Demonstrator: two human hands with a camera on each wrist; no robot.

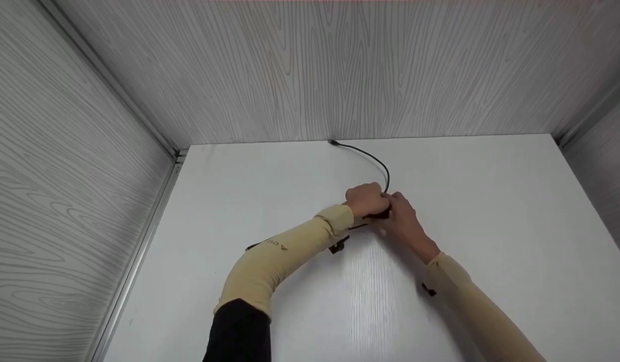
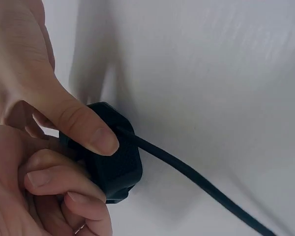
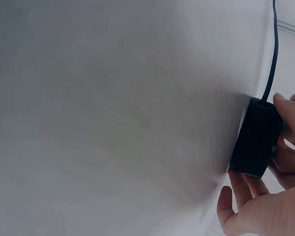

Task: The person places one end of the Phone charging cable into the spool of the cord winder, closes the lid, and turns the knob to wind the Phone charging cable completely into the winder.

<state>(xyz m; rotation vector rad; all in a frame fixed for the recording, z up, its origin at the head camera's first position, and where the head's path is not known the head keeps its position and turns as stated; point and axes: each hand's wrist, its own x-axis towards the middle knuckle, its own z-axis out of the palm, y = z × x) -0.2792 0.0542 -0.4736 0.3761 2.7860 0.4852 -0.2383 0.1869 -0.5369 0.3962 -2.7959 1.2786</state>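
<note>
A small black box (image 2: pixel 120 167) with cut-off corners and a cable leaving one face is held between both hands. My left hand (image 1: pixel 366 200) grips it from the left, largely covering it in the head view. From the other side my right hand (image 1: pixel 403 221) holds the box with bent fingers. In the right wrist view, the black box (image 3: pixel 255 140) looks oblong, with fingers along its side and bottom end. Its black cable (image 1: pixel 375 158) curves up and away to a small dark plug (image 1: pixel 333 142). Another stretch of cable (image 1: pixel 358 226) passes beneath the left forearm.
The white tabletop (image 1: pixel 491 201) meets grey wood-grain panels (image 1: pixel 315 70) at the back and sides. A small dark piece (image 1: pixel 338 245) shows beside the left sleeve, and another dark piece (image 1: pixel 428 289) beside the right sleeve. A metal edge strip (image 1: pixel 139 251) runs along the left.
</note>
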